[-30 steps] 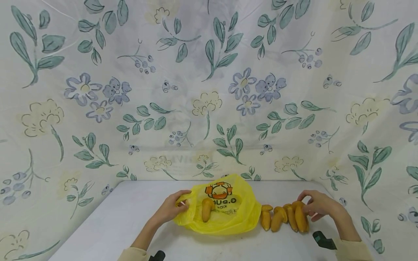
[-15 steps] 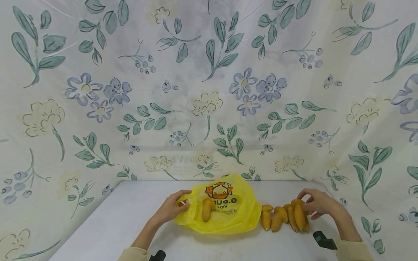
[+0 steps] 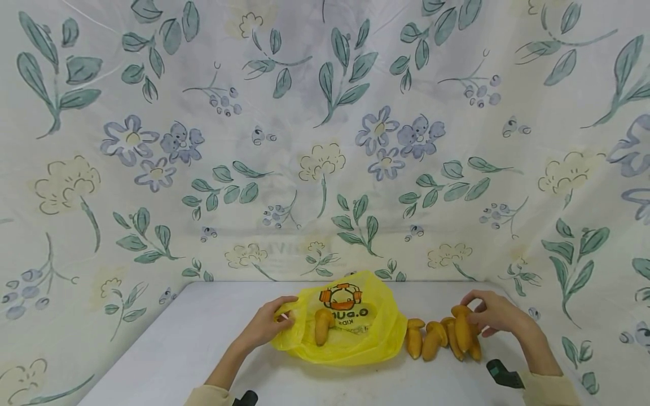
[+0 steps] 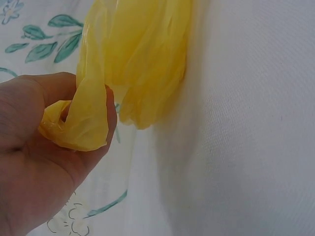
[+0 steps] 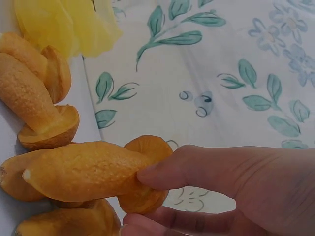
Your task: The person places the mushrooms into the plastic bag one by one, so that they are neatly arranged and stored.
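Right wrist: yellow-brown mushroom (image 5: 83,172), cap end (image 5: 140,200) within the right grip (image 5: 263,187).

Head view looks forward and down; close wrist views along the left hand (image 3: 265,323) and right hand (image 3: 497,313) share the yellow bag (image 3: 355,341).

The yellow plastic bag (image 3: 389,321) has big words that show backwards: KIDS, & above it what looks like G.DU, w/ the rest hid by the mushroom (image 3: 322,328). The tiny print nr KIDS is too small to read. On the flowery cloth (image 3: 376,225) at the back, some v. pale letters show thru, can't read 'em.
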Demonstrator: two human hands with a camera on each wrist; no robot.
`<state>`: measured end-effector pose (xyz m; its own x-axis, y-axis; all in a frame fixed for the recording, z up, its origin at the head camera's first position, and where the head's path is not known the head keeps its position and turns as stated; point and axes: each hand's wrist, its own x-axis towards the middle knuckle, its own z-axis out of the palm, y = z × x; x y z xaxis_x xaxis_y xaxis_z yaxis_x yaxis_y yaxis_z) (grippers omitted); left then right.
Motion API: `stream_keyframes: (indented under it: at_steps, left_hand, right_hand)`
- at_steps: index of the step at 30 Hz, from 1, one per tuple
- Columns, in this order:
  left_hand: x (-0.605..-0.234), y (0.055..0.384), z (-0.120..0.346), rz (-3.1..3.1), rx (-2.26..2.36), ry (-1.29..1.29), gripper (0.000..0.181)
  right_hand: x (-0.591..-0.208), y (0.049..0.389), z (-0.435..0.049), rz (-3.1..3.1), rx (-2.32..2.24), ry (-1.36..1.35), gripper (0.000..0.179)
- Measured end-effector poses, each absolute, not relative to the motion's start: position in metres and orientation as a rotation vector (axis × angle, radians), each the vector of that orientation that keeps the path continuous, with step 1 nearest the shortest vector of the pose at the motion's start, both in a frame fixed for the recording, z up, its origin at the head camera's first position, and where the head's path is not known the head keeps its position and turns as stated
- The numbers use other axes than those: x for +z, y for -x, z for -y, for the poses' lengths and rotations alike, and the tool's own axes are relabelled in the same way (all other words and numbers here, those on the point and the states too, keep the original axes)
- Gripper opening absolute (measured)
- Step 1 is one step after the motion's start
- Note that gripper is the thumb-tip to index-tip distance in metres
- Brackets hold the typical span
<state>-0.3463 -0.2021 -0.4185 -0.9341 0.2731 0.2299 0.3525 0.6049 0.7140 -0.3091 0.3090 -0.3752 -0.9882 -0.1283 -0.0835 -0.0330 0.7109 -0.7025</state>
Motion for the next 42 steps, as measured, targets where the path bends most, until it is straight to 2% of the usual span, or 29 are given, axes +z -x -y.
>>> stream_keyframes:
  at_steps: [14,42]
  left_hand:
    - [-0.42,0.349,0.202,2.722,-1.239,0.517,0.047]
    - [-0.421,0.349,0.2,2.719,-1.208,0.513,0.046]
  right_hand:
    - [-0.37,0.306,-0.307,-2.862,-1.135,0.223,0.033]
    - [-0.362,0.302,-0.283,-2.935,-1.027,0.243,0.033]
